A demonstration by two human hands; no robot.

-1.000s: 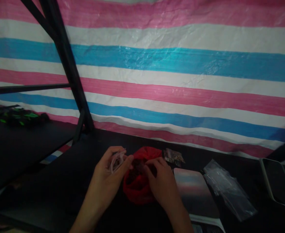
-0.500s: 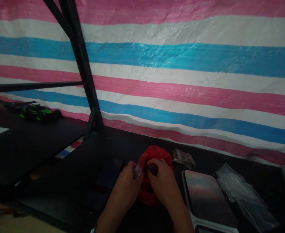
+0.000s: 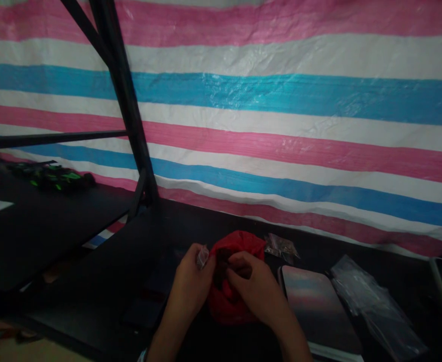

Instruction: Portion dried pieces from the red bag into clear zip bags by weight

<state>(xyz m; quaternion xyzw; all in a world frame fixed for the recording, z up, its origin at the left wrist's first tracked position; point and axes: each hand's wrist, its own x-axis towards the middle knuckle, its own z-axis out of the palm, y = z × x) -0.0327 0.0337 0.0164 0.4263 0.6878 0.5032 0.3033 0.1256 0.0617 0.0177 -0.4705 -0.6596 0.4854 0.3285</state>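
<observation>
A red bag (image 3: 238, 242) of soft material lies with its mouth spread and dark contents inside, too dim to name. My left hand (image 3: 191, 284) is closed on a small clear plastic bag (image 3: 203, 257) at the red bag's left edge. Over the red bag's opening, my right hand (image 3: 257, 286) has its thumb and fingers pinched together; what they hold, if anything, is hidden. Just right of that hand sits a flat digital scale (image 3: 319, 306) with a shiny plate. Small filled clear packets (image 3: 281, 246) lie behind the scale.
Several flat clear plastic bags (image 3: 375, 306) lie right of the scale on the black table (image 3: 194, 221). A dark flat object (image 3: 143, 306) rests at left. Beyond the black metal post (image 3: 128, 105) stands a green-and-black toy car (image 3: 61, 177). Striped sheeting (image 3: 281, 115) hangs behind.
My left hand has shifted left, away from my right hand, with the small plastic bag. The red bag's mouth shows wider, and my right hand sits slightly lower over it.
</observation>
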